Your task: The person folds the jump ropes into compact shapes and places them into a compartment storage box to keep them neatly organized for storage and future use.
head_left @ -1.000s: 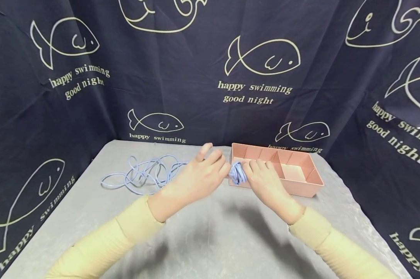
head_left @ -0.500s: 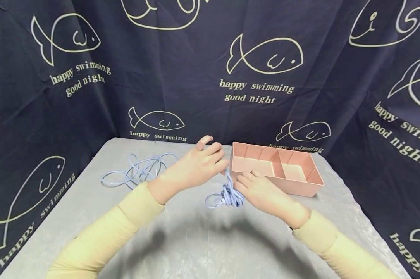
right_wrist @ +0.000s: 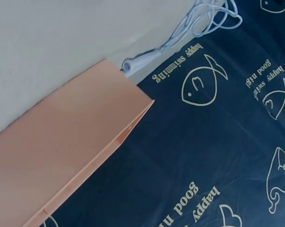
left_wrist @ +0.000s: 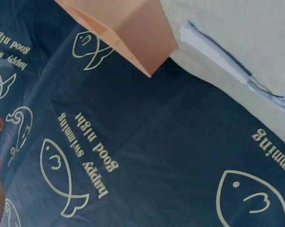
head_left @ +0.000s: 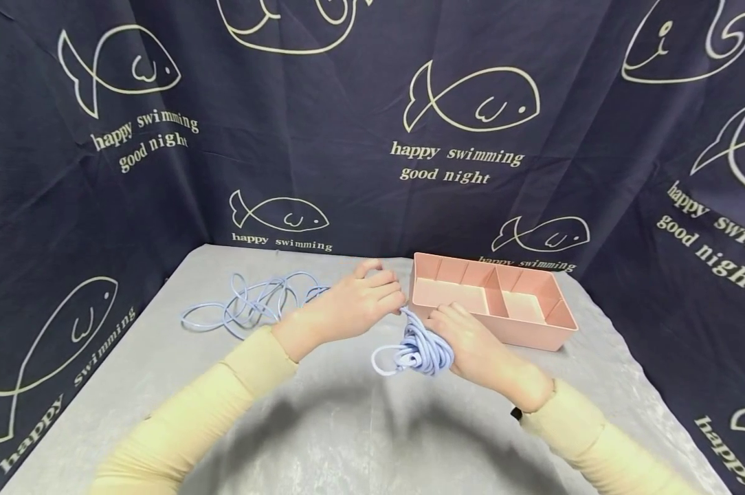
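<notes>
A light-blue jump rope is partly wound into a bundle [head_left: 427, 349], with one small loop sticking out to its left. My right hand [head_left: 474, 347] grips the bundle from the right side, above the table's middle. My left hand [head_left: 361, 300] pinches the strand that rises from the top of the bundle, index finger lifted. Behind the left forearm, the rest of the rope [head_left: 249, 306] lies in loose loops on the table. One pale handle [left_wrist: 218, 54] of it shows in the left wrist view, and the same handle [right_wrist: 143, 62] in the right wrist view. Only fingertips show at those views' edges.
A pink open box [head_left: 521, 332] with a divider stands at the back right, just behind my right hand. Grey cloth covers the table [head_left: 341, 440]. A dark blue curtain [head_left: 360, 137] with fish drawings hangs around the back and sides.
The bundle has come down from in front of the box and turned, so its coils and loop now face me. Both hands stay close together, the right slightly lower than before.
</notes>
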The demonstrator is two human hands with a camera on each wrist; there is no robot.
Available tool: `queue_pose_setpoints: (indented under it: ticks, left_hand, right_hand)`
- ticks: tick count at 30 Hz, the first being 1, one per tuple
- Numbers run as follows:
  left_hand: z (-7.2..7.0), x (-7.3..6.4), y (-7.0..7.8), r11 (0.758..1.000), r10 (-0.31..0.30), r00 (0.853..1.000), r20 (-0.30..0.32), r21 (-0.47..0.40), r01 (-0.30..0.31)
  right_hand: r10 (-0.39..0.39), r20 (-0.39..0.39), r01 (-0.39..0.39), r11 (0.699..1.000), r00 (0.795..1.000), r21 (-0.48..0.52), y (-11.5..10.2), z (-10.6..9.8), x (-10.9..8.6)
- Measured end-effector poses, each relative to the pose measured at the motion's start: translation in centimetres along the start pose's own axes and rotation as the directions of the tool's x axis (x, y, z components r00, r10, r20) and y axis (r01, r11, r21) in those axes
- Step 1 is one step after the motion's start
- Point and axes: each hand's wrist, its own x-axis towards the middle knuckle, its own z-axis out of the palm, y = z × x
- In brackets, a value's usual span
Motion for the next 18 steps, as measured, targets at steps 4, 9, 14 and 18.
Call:
queue_pose_setpoints:
  ticks: [4,9,14,18]
  left_hand:
    - [0.3,-0.2,0.4,0.999,-0.037,0.999,0.032,-0.031,0.038]
    - [0.5,-0.5,0.3,0.997,-0.076,0.996,0.035,0.002,0.076]
    - [0.9,-1.5,0.0,0.995,-0.093,0.995,0.030,0.035,0.092]
    - [1.3,-2.1,0.0,0.997,-0.079,0.997,0.010,0.012,0.079]
  right_hand:
    - [0.047,-0.067,-0.042,0.997,0.997,0.070,-0.1,0.2,-0.1]
    - [0.070,-0.145,-0.060,0.995,0.987,0.076,-0.1,0.1,0.0]
    - [0.031,-0.191,-0.029,0.999,0.981,0.016,-0.2,0.0,0.2]
    - [0.032,-0.206,-0.027,0.999,0.978,0.028,0.0,0.0,0.1]
